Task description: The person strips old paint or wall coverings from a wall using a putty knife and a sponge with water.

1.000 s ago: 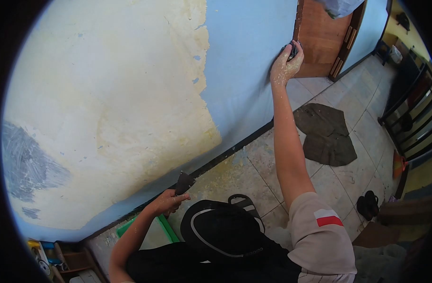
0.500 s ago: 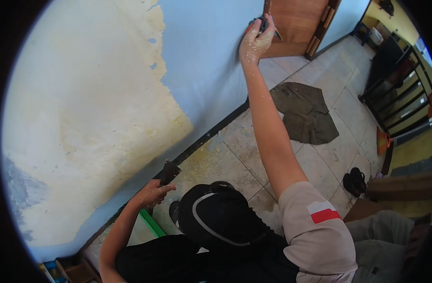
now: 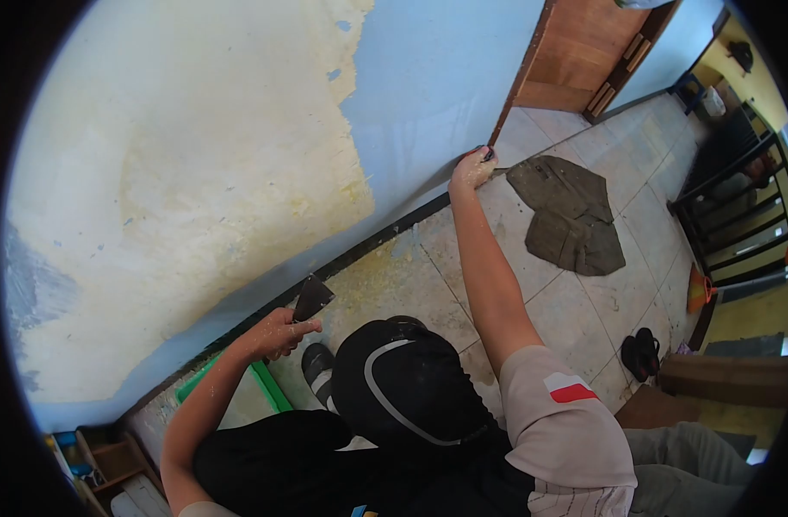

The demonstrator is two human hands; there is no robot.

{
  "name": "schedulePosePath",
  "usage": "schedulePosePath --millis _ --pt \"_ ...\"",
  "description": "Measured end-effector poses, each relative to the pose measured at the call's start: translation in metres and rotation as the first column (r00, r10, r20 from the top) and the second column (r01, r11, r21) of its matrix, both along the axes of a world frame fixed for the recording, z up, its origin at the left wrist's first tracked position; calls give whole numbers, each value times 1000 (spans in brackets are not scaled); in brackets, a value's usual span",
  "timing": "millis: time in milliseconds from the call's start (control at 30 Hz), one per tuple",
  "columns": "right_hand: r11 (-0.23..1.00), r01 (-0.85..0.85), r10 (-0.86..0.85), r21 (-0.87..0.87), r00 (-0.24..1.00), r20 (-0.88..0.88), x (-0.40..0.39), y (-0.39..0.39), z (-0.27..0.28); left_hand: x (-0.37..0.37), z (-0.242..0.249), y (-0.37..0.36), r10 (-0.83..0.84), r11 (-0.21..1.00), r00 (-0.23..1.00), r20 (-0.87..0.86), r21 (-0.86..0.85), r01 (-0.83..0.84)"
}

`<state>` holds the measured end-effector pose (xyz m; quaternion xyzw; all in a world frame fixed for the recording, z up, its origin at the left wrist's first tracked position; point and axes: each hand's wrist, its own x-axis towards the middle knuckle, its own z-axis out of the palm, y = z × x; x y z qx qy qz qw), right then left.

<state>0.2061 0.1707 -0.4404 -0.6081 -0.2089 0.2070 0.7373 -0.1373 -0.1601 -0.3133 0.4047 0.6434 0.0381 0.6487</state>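
Note:
My left hand (image 3: 278, 334) is closed round a putty knife (image 3: 314, 298), its dark, wide blade pointing up near the foot of the wall. My right hand (image 3: 473, 171), speckled with pale flecks, reaches out low to the wall's far corner. Its fingers are closed on a small dark thing with a red edge, mostly hidden by the hand; I cannot tell its kind. Beside both hands stands the wall (image 3: 213, 146), a large bare cream patch surrounded by light blue paint. A dark baseboard (image 3: 359, 240) runs along its bottom.
A crumpled dark brown cloth (image 3: 570, 215) lies on the tiled floor (image 3: 489, 284). Close to my left forearm is a green-edged thing (image 3: 271, 388). Black slippers (image 3: 640, 354) and a black railing (image 3: 738, 215) are at right, a wooden door (image 3: 566, 52) beyond, a wooden box (image 3: 118, 457) lower left.
My right hand has moved down from higher on the blue wall to the low corner by the baseboard. My left hand still holds the putty knife, its blade now raised slightly. The view has shifted.

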Motion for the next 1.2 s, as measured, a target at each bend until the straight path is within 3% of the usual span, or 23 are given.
schedulePosePath --millis 33,67,100,167,233,300,367,433,500,533,600,633,700,733,800,900,933,967,1033,1133,1200 --pt "1000 23 -24 -20 998 -63 -4 -1 16 0 2 1 2 1000 1000 -17 -18 -3" --pt "995 10 -11 101 1000 7 -8 -2 27 -1 -2 1 13 1000 1000 -16 -14 -13" --pt "995 0 -1 105 1000 6 -13 -1 39 -3 -10 2 -6 1000 1000 -5 15 6" --pt "940 -63 -4 335 981 196 -25 -14 78 -3 -9 2 -17 999 1000 0 35 17" --pt "910 -128 33 395 971 237 -41 -21 105 5 4 7 -74 997 993 -89 -11 73" --pt "866 -185 51 464 957 285 -57 -32 131 5 -4 9 -75 997 996 -51 -1 75" --pt "826 -231 -133 514 807 575 -80 -59 140 8 -7 11 -83 997 996 -9 4 83" --pt "789 -396 -21 471 747 664 -104 -81 129 14 -8 15 -132 991 986 -106 -13 131" --pt "560 -747 395 358 621 677 -126 -92 86 20 -8 20 -146 989 985 -93 -34 143" --pt "566 -741 392 361 627 673 -122 -101 94 22 -8 21 -153 987 985 -84 -55 148" --pt "615 -747 -88 253 254 963 -111 -118 120 25 -10 19 -163 986 983 -83 -55 159" --pt "621 -741 -89 256 258 962 -109 -110 120 26 -10 20 -166 986 983 -82 -48 162" --pt "604 -728 231 323 549 803 -109 -79 120 29 1 18 -174 984 979 -107 -54 169" --pt "606 -728 235 322 550 801 -105 -68 132 31 5 15 -177 984 976 -125 -58 171" --pt "688 -427 -145 587 712 687 -89 -59 164 26 2 10 -151 988 981 -124 -56 145" --pt "686 -456 -173 567 654 736 -96 -68 153 14 -4 5 -114 993 987 -117 -43 110" --pt "658 -563 -65 500 619 783 -100 -69 128 12 -7 5 -96 995 990 -104 -32 93" --pt "664 -558 -66 497 618 783 -96 -80 108 11 -10 3 -103 994 989 -103 -36 100" --pt "628 -738 34 247 343 939 -90 -100 76 8 -14 4 -104 994 992 -75 -28 102" --pt "652 -731 -4 202 264 965 -62 -85 22 20 2 3 -114 992 986 -119 -67 107" --pt "827 -503 95 250 564 821 -49 -63 16 13 -4 -1 -87 994 992 -91 -80 79"
